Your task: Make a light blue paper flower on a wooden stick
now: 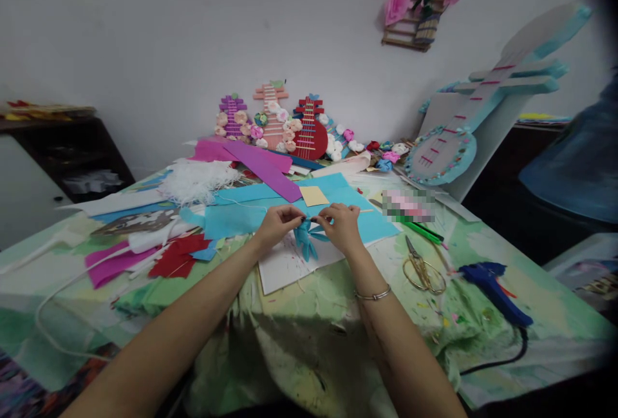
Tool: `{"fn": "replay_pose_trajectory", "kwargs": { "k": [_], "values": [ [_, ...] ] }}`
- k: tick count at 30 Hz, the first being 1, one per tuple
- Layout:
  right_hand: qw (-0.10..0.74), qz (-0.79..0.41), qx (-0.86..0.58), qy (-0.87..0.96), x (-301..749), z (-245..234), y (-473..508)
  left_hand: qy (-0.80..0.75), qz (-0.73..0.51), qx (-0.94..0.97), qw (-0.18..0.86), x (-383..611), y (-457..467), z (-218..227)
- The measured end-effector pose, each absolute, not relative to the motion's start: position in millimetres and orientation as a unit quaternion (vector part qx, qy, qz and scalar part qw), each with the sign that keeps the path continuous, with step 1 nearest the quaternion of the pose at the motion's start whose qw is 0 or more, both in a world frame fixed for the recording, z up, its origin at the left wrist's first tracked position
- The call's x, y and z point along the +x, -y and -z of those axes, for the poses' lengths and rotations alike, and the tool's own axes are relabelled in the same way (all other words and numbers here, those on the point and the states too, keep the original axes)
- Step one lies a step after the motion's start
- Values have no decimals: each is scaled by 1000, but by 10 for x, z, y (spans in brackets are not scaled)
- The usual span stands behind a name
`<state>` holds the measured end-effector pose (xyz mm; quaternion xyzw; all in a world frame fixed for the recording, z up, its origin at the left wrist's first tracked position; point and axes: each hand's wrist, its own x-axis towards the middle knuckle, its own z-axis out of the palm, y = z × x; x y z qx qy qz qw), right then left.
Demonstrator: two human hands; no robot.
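Between my two hands hangs a small piece of crinkled blue crepe paper (pixel 304 241), its lower end split into loose strips. My left hand (pixel 280 225) pinches its top edge from the left, thumb and forefinger together. From the other side my right hand (pixel 340 228) pinches the same top edge, the fingertips of both hands close together. Under them lie a white board (pixel 284 270) and a larger sheet of light blue paper (pixel 371 225). Just beyond the fingers is a small tan card (pixel 313 196).
Gold-handled scissors (pixel 422 270) and a blue glue gun (pixel 497 292) with its cord lie at right. Red paper pieces (pixel 181 257), white shredded paper (pixel 197 181) and a purple strip (pixel 263 170) lie left and behind. Small lute-shaped crafts (pixel 309 131) and a large one (pixel 441 154) stand at the back.
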<state>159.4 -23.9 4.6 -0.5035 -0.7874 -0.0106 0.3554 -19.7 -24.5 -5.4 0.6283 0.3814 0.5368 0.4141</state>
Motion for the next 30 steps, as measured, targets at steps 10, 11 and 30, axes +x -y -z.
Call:
{"fn": "replay_pose_trajectory", "kwargs": {
  "k": [10,11,30],
  "values": [
    [365,8,-506,781,1578,-50,249,-376,-533,617,441,-194,240,69],
    [366,5,-508,780,1574,-52,251,-373,-533,615,445,-193,238,72],
    [376,-25,-500,780,1581,-53,230,-331,-534,627,461,-178,247,85]
  ]
}}
